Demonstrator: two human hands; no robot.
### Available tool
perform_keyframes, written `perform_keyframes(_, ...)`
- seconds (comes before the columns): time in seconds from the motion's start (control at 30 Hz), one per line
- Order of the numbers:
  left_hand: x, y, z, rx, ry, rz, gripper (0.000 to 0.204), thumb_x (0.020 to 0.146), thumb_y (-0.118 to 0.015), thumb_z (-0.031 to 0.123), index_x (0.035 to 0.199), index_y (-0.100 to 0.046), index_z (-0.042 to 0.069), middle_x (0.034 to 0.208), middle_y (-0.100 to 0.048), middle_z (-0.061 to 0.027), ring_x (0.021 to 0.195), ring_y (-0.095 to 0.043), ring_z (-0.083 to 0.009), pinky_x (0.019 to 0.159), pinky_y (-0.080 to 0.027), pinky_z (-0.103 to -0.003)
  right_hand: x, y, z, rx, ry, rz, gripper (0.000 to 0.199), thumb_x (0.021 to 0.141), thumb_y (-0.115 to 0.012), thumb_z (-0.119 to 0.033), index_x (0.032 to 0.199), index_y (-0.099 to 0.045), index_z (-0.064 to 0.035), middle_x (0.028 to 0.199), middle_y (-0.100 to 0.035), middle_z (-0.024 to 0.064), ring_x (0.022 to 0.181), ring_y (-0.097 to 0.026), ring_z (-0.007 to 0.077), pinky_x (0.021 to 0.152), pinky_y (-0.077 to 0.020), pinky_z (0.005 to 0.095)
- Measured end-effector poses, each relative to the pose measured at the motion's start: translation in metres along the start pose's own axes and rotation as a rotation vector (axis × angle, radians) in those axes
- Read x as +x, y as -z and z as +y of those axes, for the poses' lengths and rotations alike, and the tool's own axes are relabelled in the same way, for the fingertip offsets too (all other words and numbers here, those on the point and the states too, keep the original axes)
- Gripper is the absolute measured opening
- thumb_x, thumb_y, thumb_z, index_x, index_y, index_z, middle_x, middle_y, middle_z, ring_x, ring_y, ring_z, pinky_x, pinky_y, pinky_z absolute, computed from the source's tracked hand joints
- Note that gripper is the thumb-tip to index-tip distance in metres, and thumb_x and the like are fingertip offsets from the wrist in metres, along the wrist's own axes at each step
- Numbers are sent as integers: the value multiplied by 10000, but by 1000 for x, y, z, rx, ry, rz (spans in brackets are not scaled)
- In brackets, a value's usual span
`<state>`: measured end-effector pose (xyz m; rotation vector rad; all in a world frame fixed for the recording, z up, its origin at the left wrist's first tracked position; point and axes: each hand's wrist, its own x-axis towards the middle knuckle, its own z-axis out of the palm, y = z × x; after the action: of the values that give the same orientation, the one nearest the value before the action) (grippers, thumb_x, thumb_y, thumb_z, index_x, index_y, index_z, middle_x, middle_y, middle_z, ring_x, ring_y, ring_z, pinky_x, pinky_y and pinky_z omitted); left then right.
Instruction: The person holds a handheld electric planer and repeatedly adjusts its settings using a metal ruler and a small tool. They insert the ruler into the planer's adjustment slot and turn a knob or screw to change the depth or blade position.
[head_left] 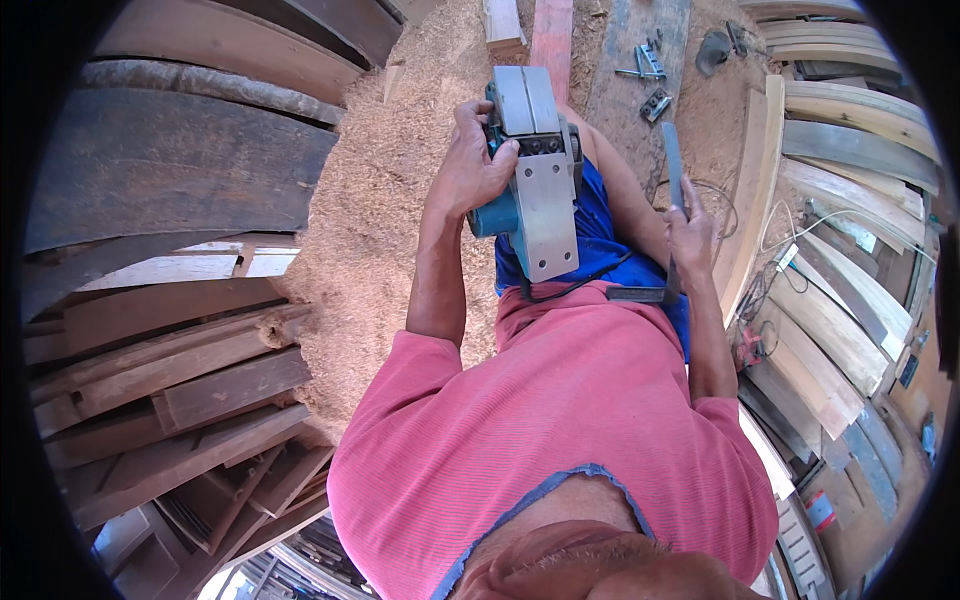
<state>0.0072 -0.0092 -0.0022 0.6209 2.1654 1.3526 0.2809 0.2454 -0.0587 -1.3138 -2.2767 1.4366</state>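
Sole up over my lap rests a teal electric planer [545, 215], its metal base plates facing me and the dark cutter block showing between them. My left hand [473, 165] is closed around its side near the cutter opening, the thumb on the edge of the plate. To the right, my right hand [690, 235] grips a try square [671, 150] by its long metal blade, which points away from me. The square's dark stock [636, 294] lies across near my waist. Part of the planer's body is hidden beneath its plates.
Beyond my knee, a small metal fixture [648, 62] and a small metal block [655, 105] lie on a worn plank [630, 25]. Wood shavings [370, 220] cover the ground. Stacked boards [200, 160] line the left, more planks [850, 190] the right. A power strip [788, 257] has trailing cords.
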Motion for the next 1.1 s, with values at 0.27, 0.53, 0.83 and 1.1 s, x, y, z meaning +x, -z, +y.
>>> perform_keyframes(0.27, 5, 1, 2, 30, -19, 8, 652, 1030, -692, 222, 1488, -355, -97, 1365, -619, -372, 1286, -671, -443, 1126, -524, -500, -28, 55, -114, -436, 621, -228, 560, 1030, -670, -86, 1585, -630, -152, 1157, -783, 272, 992, -773, 429, 872, -588, 515)
perform_keyframes(0.53, 2, 2, 0, 121, -45, -19, 557, 1118, -621, 162, 1528, -299, -35, 1386, -600, -271, 1256, -648, -299, 1062, -562, -437, -48, 50, -145, -571, 585, -295, 475, 1036, -685, -123, 1509, -680, -166, 1002, -767, 223, 895, -740, 458, 792, -570, 558)
perform_keyframes(0.83, 8, 1, 0, 93, -50, -36, 526, 1118, -633, 159, 1510, -343, -38, 1350, -608, -260, 1238, -639, -280, 1065, -540, -423, -51, 47, -173, -717, 525, -315, 484, 1040, -692, -152, 1522, -681, -187, 978, -764, 217, 889, -736, 445, 770, -571, 551)
perform_keyframes(1.1, 5, 1, 0, 103, -51, -19, 537, 1108, -644, 178, 1500, -365, -59, 1368, -628, -287, 1295, -636, -306, 1108, -527, -436, -47, 51, -179, -747, 477, -373, 487, 1046, -679, -156, 1531, -672, -202, 1021, -768, 217, 912, -735, 449, 802, -570, 559)
